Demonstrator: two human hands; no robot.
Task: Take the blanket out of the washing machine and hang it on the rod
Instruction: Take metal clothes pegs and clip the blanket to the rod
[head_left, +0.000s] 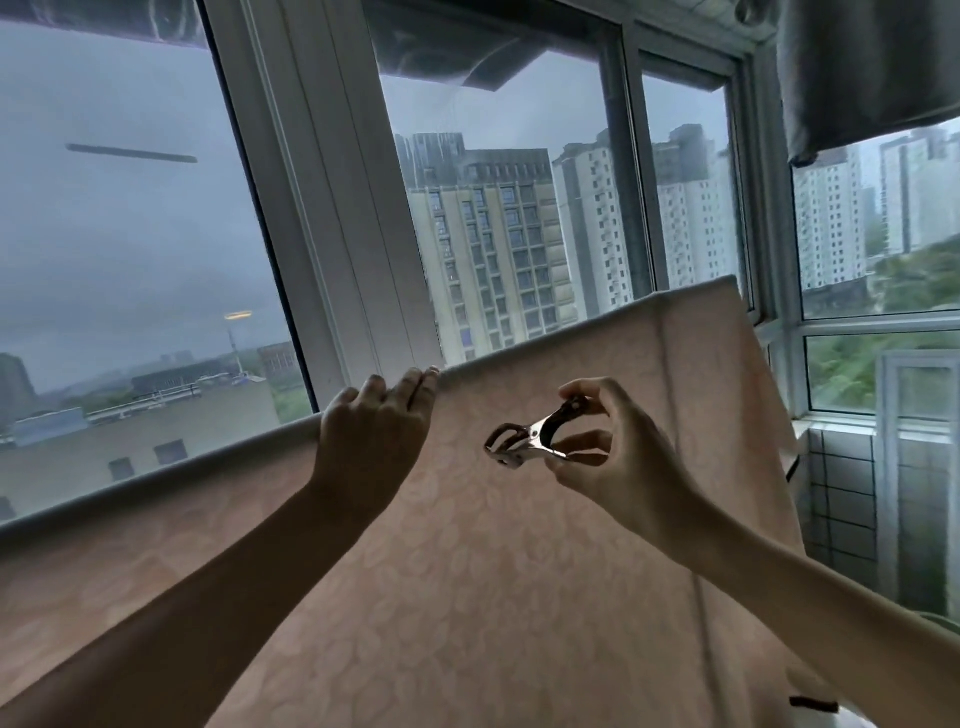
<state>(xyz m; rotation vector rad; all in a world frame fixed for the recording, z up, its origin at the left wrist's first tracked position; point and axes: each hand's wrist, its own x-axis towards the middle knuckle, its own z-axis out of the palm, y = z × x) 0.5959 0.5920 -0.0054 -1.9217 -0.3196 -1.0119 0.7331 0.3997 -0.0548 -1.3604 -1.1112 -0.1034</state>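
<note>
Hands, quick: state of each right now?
Left hand: open, fingers resting on the top fold of the blanket.
Right hand: pinching a metal clip by its handles.

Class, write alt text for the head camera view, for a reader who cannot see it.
A pink patterned blanket hangs over a rod by a high-rise window. The left hand rests on the blanket's top fold while the right hand pinches a metal clothes clip beside it.
</note>
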